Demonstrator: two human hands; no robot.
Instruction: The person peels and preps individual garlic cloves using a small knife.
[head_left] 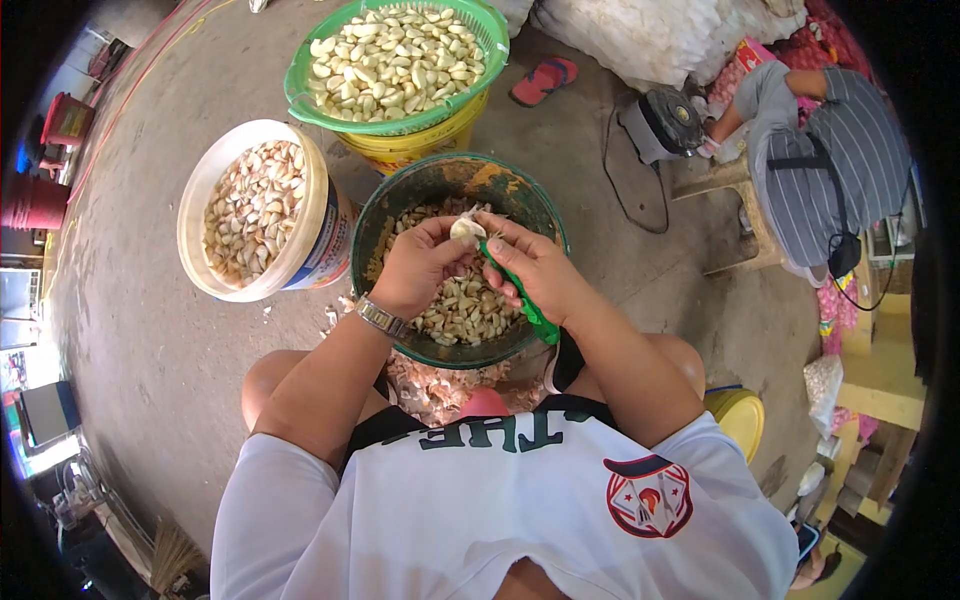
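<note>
Over a dark green tub (pixel 545 190) my left hand (pixel 420 262) is closed on a pale garlic clove (pixel 466 230), pinched between thumb and fingers. My right hand (pixel 530 270) is wrapped round a green-handled tool (pixel 535 315), its tip end against the clove; the blade is too small to make out. Garlic cloves (pixel 468 310) lie in the tub below both hands. Reddish-white peelings (pixel 430 385) are on the floor between the knees.
A white bucket (pixel 190 215) of unpeeled cloves stands left. Behind the tub, a green basket (pixel 297 85) of peeled cloves sits on a yellow bucket (pixel 415 150). At right, a person in a striped shirt (pixel 850 150) sits near a grey appliance (pixel 660 125); a slipper (pixel 543 82) lies behind.
</note>
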